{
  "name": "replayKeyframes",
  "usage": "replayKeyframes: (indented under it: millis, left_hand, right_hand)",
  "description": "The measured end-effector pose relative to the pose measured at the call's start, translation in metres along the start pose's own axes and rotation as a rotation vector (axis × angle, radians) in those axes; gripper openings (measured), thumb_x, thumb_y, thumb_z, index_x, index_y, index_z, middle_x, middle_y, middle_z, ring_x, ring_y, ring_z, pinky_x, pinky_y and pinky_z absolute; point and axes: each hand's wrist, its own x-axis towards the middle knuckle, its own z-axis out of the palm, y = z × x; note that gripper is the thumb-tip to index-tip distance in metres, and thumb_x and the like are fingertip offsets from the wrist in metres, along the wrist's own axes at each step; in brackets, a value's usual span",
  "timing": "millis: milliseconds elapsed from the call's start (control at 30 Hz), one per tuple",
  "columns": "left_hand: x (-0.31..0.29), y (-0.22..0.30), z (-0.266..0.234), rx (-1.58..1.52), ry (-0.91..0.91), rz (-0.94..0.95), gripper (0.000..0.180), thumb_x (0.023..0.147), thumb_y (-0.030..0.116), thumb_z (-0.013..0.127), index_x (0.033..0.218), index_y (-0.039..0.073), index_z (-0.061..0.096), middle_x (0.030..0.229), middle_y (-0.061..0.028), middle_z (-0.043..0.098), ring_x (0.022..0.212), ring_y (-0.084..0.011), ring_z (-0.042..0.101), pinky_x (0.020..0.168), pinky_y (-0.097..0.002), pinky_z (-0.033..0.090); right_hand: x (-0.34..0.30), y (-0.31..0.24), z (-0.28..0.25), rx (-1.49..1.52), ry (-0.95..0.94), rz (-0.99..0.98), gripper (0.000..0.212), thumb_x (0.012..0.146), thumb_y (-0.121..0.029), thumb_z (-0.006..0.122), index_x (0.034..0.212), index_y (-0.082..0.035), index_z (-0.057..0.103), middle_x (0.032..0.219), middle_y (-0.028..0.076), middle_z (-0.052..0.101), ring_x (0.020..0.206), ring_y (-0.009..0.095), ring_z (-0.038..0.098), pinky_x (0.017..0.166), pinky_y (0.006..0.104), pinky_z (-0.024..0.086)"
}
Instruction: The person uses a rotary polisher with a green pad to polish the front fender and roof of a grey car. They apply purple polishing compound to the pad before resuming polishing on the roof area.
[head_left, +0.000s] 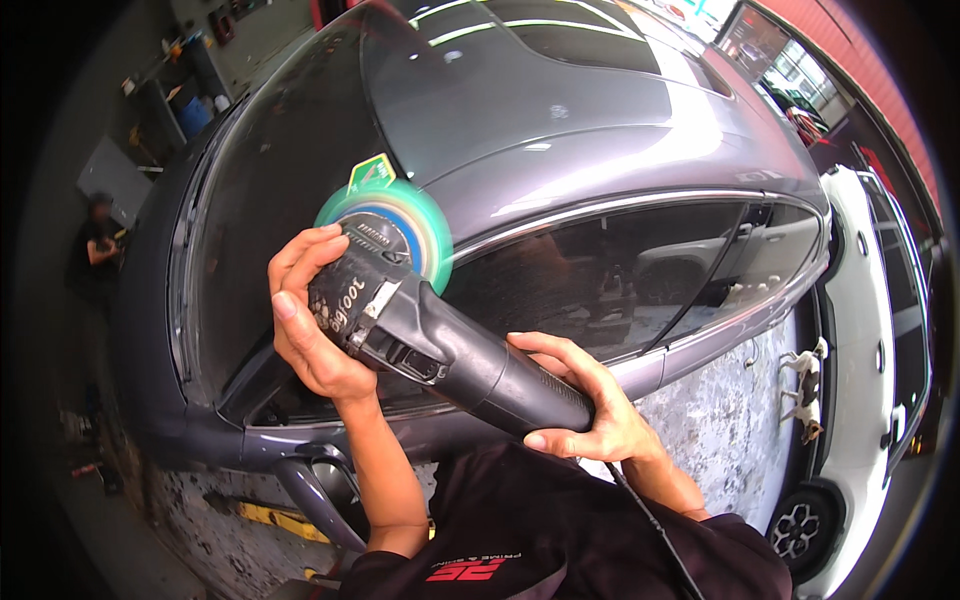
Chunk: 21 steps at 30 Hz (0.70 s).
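A black car polisher (440, 345) is held in both hands. My left hand (315, 320) wraps round its worn front housing, which bears light handwritten marks. My right hand (590, 405) grips the rear of the body, where a power cord (650, 520) runs down across my dark shirt. At the polisher's front, the round green pad (440, 225) with a blue inner ring looks smeared, as if spinning. It lies at the pillar of a dark grey car (590, 130), between windshield and side window; exact contact is hidden. A green and yellow sticker (372, 173) shows behind the pad.
The car's side mirror (325, 490) juts out below my left arm. A white car (862, 330) stands at the right, with a white and dark dog (806, 390) on the floor beside it. Another person (102, 240) is at the far left. Something yellow (285, 522) lies low on the floor.
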Motion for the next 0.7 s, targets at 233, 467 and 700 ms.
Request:
replayKeyframes:
  millis: [233,467,700]
  left_hand:
    - [0.041,0.004,0.047,-0.021,-0.172,0.056,0.062,0.117,0.032,0.026,0.113,-0.008,0.074,0.121,-0.0182,0.071,0.117,-0.0287,0.066,0.111,-0.0408,0.047]
    - [0.127,-0.026,0.119,-0.197,-0.403,-0.132,0.064,0.12,0.036,0.029,0.114,-0.006,0.077,0.111,-0.0122,0.078,0.1,-0.0188,0.071,0.101,-0.0334,0.052]
    - [0.181,-0.069,0.19,-0.289,-0.596,-0.219,0.062,0.118,0.036,0.03,0.121,-0.008,0.074,0.118,-0.0158,0.077,0.107,-0.0216,0.072,0.102,-0.0349,0.053]
  right_hand:
    - [0.0,-0.035,-0.011,0.102,0.174,0.017,0.099,0.079,-0.024,0.092,0.162,-0.003,0.044,0.131,0.017,0.071,0.123,0.022,0.067,0.109,0.0354,0.047]
    - [0.028,-0.104,-0.035,0.142,0.254,-0.048,0.083,0.093,-0.028,0.084,0.162,-0.006,0.043,0.11,0.013,0.069,0.089,0.017,0.07,0.065,0.0291,0.057]
    - [0.07,-0.109,-0.067,0.16,0.269,-0.149,0.08,0.095,-0.026,0.08,0.165,-0.013,0.044,0.118,0.014,0.069,0.084,0.017,0.075,0.065,0.0302,0.059]
